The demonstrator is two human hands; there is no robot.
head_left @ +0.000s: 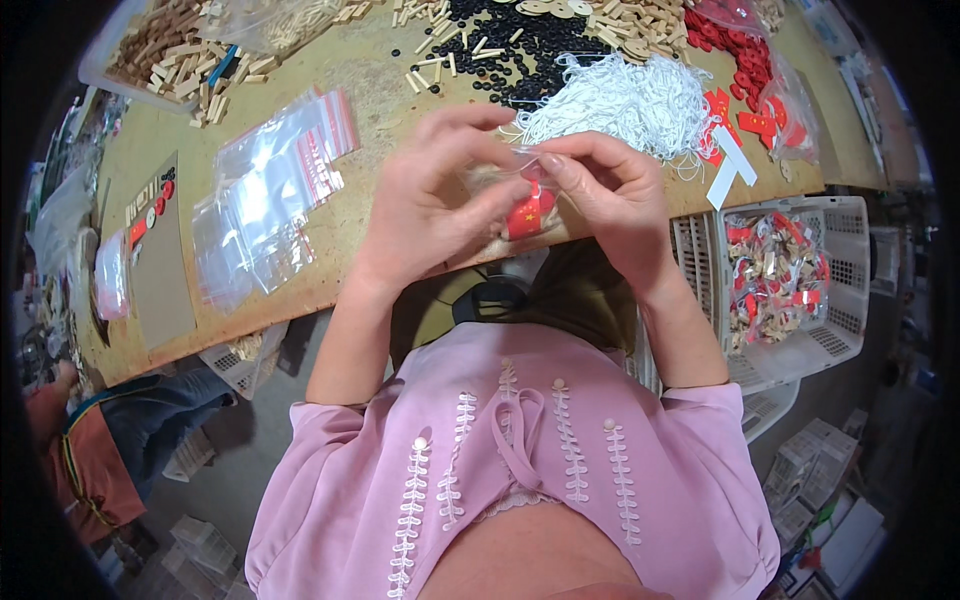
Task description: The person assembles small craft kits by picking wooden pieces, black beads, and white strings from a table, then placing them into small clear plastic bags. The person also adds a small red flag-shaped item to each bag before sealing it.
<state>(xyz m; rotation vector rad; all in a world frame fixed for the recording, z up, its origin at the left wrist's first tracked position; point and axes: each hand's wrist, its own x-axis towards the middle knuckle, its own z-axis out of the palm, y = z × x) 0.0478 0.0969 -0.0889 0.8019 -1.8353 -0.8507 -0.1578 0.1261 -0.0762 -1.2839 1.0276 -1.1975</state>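
A small clear plastic bag [532,212], with a red piece bearing yellow stars and pale wooden bits inside, hangs at the table's near edge between my hands. My right hand [615,200] pinches the bag's top edge between thumb and fingers. From the other side, my left hand [425,200] curls around the bag's upper left, its thumb against the plastic and its forefinger raised; the exact grip of these fingers is partly hidden. Just beyond my hands lies a heap of white string [630,105].
Flat clear bags [270,190] lie on the left, beside a brown board [165,250] with sample parts. Wooden sticks [190,70], black rings [500,50] and red discs [735,60] cover the far side. A white basket [845,300] of filled bags stands right. Another person sits at left.
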